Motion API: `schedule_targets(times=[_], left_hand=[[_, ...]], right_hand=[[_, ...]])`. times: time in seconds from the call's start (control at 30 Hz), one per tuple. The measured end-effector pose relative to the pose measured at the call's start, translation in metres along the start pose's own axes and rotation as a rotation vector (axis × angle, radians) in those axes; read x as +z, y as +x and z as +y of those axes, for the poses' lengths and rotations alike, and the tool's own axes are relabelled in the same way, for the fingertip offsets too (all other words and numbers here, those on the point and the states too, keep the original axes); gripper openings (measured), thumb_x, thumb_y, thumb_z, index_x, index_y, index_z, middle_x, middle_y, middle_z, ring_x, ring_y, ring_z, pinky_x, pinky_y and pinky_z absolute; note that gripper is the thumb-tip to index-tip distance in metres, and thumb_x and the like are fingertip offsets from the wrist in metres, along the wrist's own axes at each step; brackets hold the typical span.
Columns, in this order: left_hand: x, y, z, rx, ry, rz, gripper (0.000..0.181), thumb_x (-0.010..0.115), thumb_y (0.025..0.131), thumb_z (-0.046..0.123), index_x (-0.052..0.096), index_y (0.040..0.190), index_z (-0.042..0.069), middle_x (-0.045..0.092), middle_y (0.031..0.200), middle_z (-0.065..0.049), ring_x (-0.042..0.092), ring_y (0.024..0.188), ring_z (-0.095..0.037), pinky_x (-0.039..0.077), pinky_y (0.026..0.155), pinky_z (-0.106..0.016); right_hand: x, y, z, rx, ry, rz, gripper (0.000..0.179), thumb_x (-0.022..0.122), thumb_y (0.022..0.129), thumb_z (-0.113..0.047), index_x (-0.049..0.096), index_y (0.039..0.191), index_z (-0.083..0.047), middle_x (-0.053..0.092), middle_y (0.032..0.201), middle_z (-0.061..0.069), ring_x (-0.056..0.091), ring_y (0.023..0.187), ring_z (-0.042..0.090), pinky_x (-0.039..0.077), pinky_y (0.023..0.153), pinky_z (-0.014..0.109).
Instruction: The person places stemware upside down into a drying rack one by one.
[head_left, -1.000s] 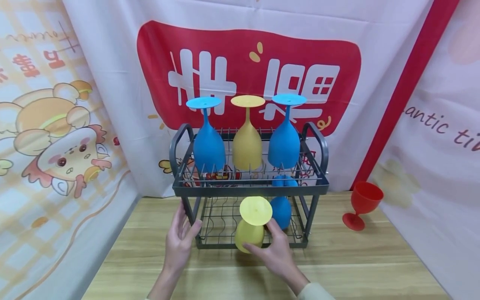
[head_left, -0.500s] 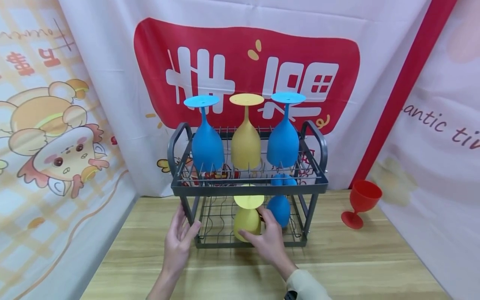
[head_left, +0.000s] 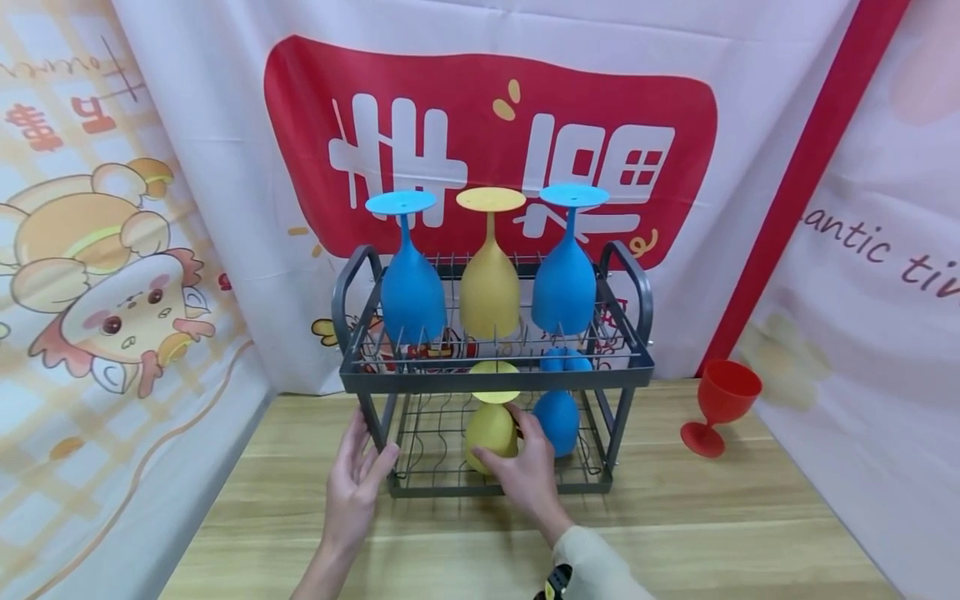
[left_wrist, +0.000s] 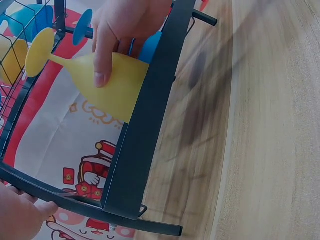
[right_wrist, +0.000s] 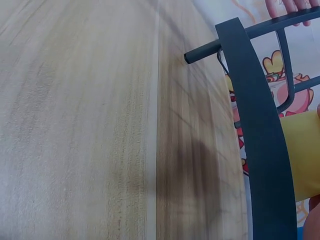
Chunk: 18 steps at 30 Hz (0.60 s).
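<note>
A black two-tier dish rack [head_left: 497, 383] stands on the table. My right hand [head_left: 531, 471] grips an upside-down yellow goblet [head_left: 491, 437] by its bowl on the lower tier, thumb on the near side. The upper shelf hides part of its stem in the head view. In the left wrist view, the thumb lies along the goblet's bowl [left_wrist: 107, 85], behind the front rail. My left hand [head_left: 354, 492] holds the rack's left front post, fingers on the outer side. Just right of the yellow goblet, an upside-down blue goblet [head_left: 557, 423] stands on the lower tier.
On the upper tier, two blue goblets [head_left: 413, 300] [head_left: 564, 287] flank a yellow one [head_left: 490, 296], all upside down. A red goblet [head_left: 726, 398] stands upright on the wooden table [head_left: 720, 525] at the right. Printed cloths [head_left: 225, 192] hang behind and beside.
My right hand has pushed the yellow goblet deeper into the lower tier, its foot passing under the upper shelf. The left hand keeps its hold on the rack.
</note>
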<state>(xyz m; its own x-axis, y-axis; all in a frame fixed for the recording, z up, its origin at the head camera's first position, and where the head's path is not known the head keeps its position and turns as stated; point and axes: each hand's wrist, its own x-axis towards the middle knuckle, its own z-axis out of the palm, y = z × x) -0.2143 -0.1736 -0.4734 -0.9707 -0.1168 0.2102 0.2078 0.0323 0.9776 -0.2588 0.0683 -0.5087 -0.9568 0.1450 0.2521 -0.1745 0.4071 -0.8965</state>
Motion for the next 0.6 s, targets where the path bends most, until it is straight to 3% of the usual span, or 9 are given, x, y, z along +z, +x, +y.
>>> schedule_targets(times=[0.17,0.4,0.6], left_hand=[[0.001,0.0,-0.001,0.002,-0.01,0.001,0.082,0.067,0.105,0.02,0.017,0.171,0.018,0.021,0.178,-0.007,0.022,0.165,-0.025,0.03,0.128,-0.024],[0.003,0.001,-0.002,0.009,-0.015,-0.003,0.082,0.067,0.105,0.019,0.018,0.171,0.018,0.022,0.178,-0.006,0.023,0.164,-0.026,0.026,0.132,-0.038],[0.001,0.001,-0.002,0.009,-0.008,0.006,0.082,0.067,0.105,0.019,0.018,0.171,0.016,0.021,0.178,-0.006,0.023,0.165,-0.026,0.027,0.131,-0.035]], right_hand=[[0.005,0.005,-0.001,0.047,-0.018,-0.004,0.082,0.093,0.084,-0.026,0.052,0.154,-0.018,0.062,0.14,0.006,0.062,0.128,0.029,0.06,0.104,0.055],[0.011,0.012,0.001,0.098,-0.055,-0.006,0.081,0.091,0.085,-0.026,0.05,0.155,-0.017,0.06,0.144,0.009,0.062,0.129,0.031,0.059,0.106,0.057],[0.016,0.017,0.003,0.128,-0.053,-0.022,0.081,0.09,0.086,-0.026,0.05,0.156,-0.016,0.059,0.148,0.01,0.062,0.128,0.031,0.058,0.106,0.057]])
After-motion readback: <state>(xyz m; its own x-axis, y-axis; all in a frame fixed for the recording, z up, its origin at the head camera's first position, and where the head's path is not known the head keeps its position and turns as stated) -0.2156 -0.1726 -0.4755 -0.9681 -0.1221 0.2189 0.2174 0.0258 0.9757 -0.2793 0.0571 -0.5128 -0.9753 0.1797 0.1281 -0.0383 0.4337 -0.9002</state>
